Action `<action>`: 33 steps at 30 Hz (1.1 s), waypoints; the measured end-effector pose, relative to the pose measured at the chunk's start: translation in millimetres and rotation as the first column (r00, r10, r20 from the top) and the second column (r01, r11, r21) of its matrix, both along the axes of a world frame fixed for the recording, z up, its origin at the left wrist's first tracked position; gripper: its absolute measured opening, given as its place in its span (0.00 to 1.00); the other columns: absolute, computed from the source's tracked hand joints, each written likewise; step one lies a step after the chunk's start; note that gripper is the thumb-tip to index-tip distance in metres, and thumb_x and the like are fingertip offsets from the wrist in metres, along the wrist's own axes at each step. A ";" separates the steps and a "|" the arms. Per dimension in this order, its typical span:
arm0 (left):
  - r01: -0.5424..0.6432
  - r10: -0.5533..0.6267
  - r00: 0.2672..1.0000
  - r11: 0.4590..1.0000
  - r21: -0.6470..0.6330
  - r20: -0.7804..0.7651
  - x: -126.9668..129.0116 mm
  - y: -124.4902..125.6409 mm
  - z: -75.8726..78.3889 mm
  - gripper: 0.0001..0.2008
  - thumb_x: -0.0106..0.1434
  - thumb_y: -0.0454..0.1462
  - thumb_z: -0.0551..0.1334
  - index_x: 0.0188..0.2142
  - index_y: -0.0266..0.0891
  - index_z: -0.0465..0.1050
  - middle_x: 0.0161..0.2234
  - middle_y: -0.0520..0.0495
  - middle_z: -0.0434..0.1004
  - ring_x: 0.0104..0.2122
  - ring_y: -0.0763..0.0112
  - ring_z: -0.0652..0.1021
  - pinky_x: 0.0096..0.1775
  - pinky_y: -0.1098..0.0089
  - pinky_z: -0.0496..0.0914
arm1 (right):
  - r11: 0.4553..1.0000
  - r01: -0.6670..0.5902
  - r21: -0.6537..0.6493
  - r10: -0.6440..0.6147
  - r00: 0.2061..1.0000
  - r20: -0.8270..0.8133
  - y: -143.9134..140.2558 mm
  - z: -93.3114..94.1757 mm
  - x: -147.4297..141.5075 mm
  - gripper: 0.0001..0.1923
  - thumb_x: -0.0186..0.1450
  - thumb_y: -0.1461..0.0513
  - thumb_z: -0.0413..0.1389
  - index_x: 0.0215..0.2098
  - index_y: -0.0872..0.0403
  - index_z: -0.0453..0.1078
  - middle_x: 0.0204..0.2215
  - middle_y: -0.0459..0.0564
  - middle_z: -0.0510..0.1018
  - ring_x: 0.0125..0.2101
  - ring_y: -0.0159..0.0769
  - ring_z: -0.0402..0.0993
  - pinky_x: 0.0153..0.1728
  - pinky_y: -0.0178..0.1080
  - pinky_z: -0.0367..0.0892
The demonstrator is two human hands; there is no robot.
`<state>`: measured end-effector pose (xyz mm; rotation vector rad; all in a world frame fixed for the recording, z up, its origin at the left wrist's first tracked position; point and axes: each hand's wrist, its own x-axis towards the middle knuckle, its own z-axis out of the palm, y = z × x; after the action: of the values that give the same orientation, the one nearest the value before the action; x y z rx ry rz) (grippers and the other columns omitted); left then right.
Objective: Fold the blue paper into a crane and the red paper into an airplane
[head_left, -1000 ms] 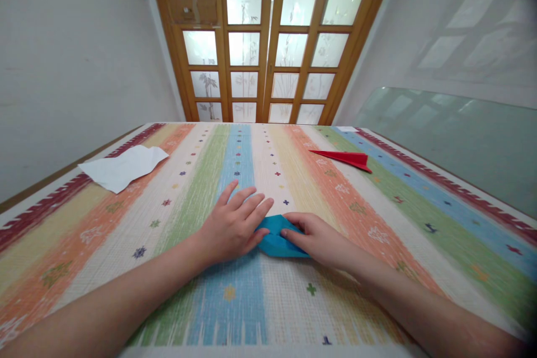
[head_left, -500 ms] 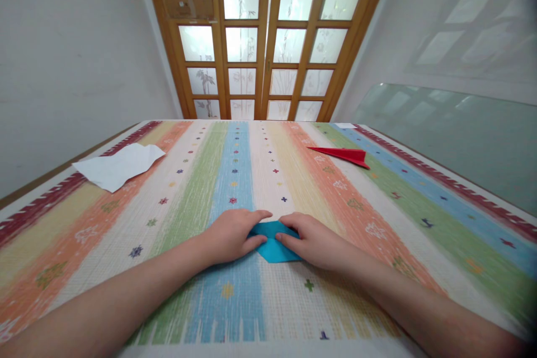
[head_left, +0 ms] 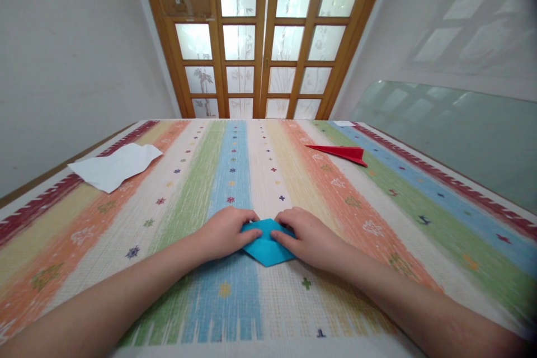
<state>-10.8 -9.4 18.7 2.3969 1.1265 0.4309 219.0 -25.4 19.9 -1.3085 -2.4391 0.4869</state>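
A folded piece of blue paper (head_left: 268, 247) lies between my hands near the front of the table, one corner pointing toward me. My left hand (head_left: 229, 232) grips its left side, thumb on top and fingers curled behind the edge. On the right side, my right hand (head_left: 308, 238) holds it the same way, its thumb pressed on the upper face. The two thumb tips are a short gap apart. Both outer ends of the paper are hidden by my hands.
A red folded paper plane (head_left: 339, 152) rests farther back on the right. At the left lies a creased white sheet (head_left: 117, 166). A striped cloth (head_left: 201, 179) covers the table. Wooden glass-paned doors (head_left: 260, 39) stand beyond, and a greenish glass panel (head_left: 453, 134) leans at the right wall.
The blue paper has turned slightly, so a corner now points at me and more of its face shows. My left fingers, stretched out before, have curled in behind its edge.
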 end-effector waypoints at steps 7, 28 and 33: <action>0.010 0.016 0.990 0.982 0.188 -0.140 0.5 -3.1 -2.8 0.12 0.66 0.45 0.59 0.37 0.40 0.76 0.31 0.47 0.81 0.32 0.63 0.79 0.33 0.67 0.67 | 0.996 -0.079 -0.034 0.078 0.997 -0.022 3.9 -2.0 0.4 0.13 0.69 0.58 0.54 0.28 0.53 0.73 0.27 0.48 0.77 0.30 0.35 0.71 0.33 0.38 0.61; 0.084 0.077 0.939 0.893 0.441 -0.335 6.4 -6.2 -10.7 0.14 0.66 0.45 0.57 0.33 0.37 0.71 0.33 0.42 0.73 0.36 0.59 0.74 0.36 0.62 0.70 | 0.982 -0.080 0.172 0.055 0.988 0.144 -1.9 -0.2 -1.4 0.12 0.68 0.54 0.55 0.43 0.53 0.73 0.34 0.53 0.75 0.39 0.42 0.69 0.41 0.42 0.59; 0.066 0.098 0.931 0.902 0.427 -0.351 6.7 -6.4 -10.2 0.14 0.67 0.45 0.56 0.33 0.37 0.71 0.33 0.42 0.73 0.37 0.58 0.74 0.37 0.60 0.71 | 0.980 -0.103 0.171 0.068 0.978 0.196 -5.5 2.7 -3.7 0.20 0.65 0.48 0.58 0.47 0.53 0.72 0.36 0.54 0.75 0.40 0.45 0.68 0.40 0.43 0.59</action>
<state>-4.2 -15.8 8.5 2.9538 1.3200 0.2638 215.2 -30.9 22.6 -1.2275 -2.6325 0.1613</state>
